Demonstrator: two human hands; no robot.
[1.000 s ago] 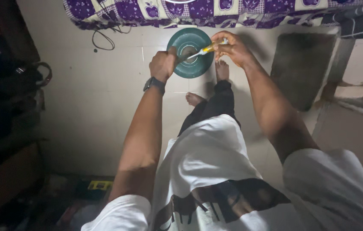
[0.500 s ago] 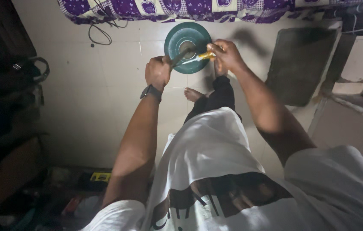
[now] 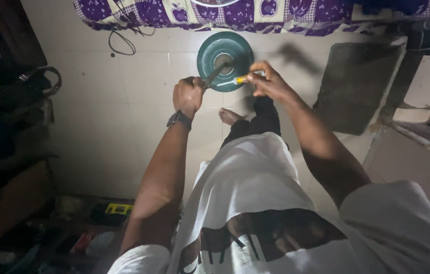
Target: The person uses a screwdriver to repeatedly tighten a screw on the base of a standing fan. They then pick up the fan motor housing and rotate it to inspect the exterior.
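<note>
Head view: dim rm, pale tile floor [image 3: 113, 127], teal disc [image 3: 225, 61]; left hand [image 3: 188, 95] grips pliers [image 3: 214, 76], right hand [image 3: 268, 81] pinches screwdriver [image 3: 243, 79]

A single head-worn camera looks steeply down along the person's own body. The white shirt [image 3: 245, 203] fills the bottom of the frame, very close to the lens, and both forearms run up from the lower corners toward the upper centre. There the left hand [image 3: 188, 95] and right hand [image 3: 268, 81] meet over a round green disc [image 3: 225, 61] on the pale tiled floor [image 3: 113, 127], at arm's length. The top edge takes in a purple patterned cloth [image 3: 184, 12]; the left edge is dark clutter. No second view overlaps it.
</note>
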